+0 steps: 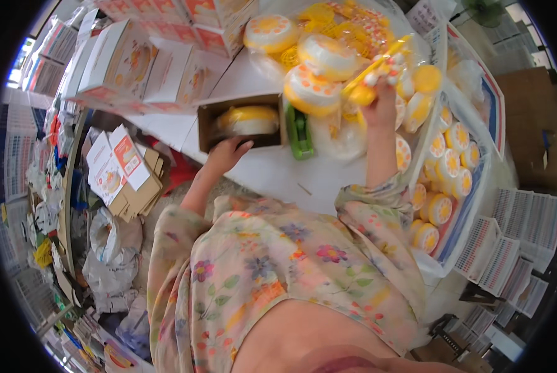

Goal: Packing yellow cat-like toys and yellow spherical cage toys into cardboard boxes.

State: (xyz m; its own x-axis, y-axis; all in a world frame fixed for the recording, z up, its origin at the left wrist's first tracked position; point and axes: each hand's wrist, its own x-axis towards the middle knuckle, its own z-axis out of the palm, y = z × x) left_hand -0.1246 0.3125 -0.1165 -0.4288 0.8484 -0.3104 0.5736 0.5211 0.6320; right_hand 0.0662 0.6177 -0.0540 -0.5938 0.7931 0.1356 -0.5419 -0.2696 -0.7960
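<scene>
the l hand (227, 155) was at the near edge of the open brown box (270, 138), fingers partly curled, thumb out to the right; couldn't tell if it actually gripped the cardboard. the r hand (381, 104) was closed on a bunch of small yellow, white & red pcs (384, 67), held up over the right part of the table (253, 177). the round yellow-and-white thing (250, 118) sat inside the box, w/ the green tape dispenser (301, 135) just right of the box.

risks, imo: pcs poked out past the r hand's fingers, so a slack grip could've dropped some among the yellow-and-white drums (312, 92) nearby, where matching colours would've made them hard to spot. a hard push by the l hand could've bent the box's near edge or slid it into the dispenser. there was a gap at the box's left end, so a jolt could've shifted the round thing.

direction: box opening faced up at the cam, long axis left-right across the person's front. the round thing's long axis ran approx the same way, yellow side away from the person, white side nearer; blurred, so couldn't tell more re its faces.
</scene>
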